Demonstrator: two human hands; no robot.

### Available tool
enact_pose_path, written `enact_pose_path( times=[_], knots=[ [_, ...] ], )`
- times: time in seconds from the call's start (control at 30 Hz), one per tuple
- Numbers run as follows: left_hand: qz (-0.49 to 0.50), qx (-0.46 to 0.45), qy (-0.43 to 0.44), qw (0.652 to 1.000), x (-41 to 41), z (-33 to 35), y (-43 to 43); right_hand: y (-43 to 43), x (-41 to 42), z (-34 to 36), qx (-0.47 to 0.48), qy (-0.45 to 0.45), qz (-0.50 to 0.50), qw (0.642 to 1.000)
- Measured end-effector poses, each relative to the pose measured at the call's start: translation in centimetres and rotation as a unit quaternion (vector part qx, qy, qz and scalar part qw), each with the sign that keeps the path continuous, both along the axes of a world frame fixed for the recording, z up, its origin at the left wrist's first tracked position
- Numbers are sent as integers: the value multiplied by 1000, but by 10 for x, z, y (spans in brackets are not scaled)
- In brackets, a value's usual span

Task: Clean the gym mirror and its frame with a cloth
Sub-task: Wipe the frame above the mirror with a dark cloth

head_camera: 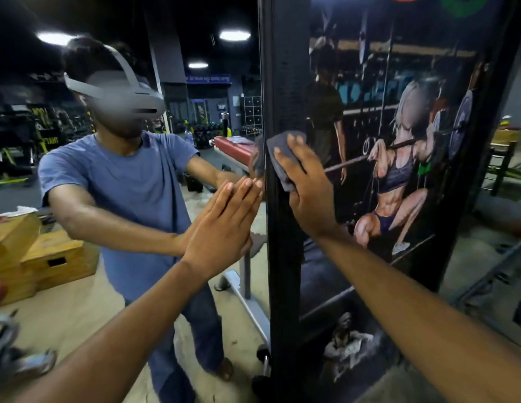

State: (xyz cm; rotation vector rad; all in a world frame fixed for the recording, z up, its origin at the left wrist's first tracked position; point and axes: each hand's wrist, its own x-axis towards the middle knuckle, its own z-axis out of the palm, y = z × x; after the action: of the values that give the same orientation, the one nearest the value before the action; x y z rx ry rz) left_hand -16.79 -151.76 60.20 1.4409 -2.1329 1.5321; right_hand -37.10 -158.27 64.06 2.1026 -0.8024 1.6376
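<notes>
The gym mirror fills the left half of the view and reflects a person in a blue T-shirt. Its black frame runs top to bottom through the middle. My left hand lies flat with straight fingers against the glass, close to the frame's edge. My right hand presses a dark grey cloth onto the frame at about chest height, its fingers spread over the cloth. The cloth wraps slightly over the frame's inner edge toward the glass.
Right of the frame stands a dark poster panel showing a weightlifter. A crumpled white rag lies on the floor at the frame's foot. In the reflection are wooden boxes, a red bench and gym machines.
</notes>
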Motion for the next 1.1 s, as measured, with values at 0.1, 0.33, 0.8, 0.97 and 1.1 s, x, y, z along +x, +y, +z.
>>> enact_pose_path(
  times=[0.1,0.33,0.8,0.97,1.1],
  knots=[
    [22,5,3,1000,-4,-2,1,22,-2,-104,51,6,31,998],
    [43,11,-1,999,-11,-22,7,47,-19,-96,112,-62,59,990],
    [83,8,-11,996,-26,-43,17,49,-30,-165,232,-89,63,967],
    [90,19,9,996,-28,-52,17,19,-11,-79,44,-42,17,998],
    [90,28,23,995,-23,-75,17,25,-9,-153,90,92,-22,991]
  ],
)
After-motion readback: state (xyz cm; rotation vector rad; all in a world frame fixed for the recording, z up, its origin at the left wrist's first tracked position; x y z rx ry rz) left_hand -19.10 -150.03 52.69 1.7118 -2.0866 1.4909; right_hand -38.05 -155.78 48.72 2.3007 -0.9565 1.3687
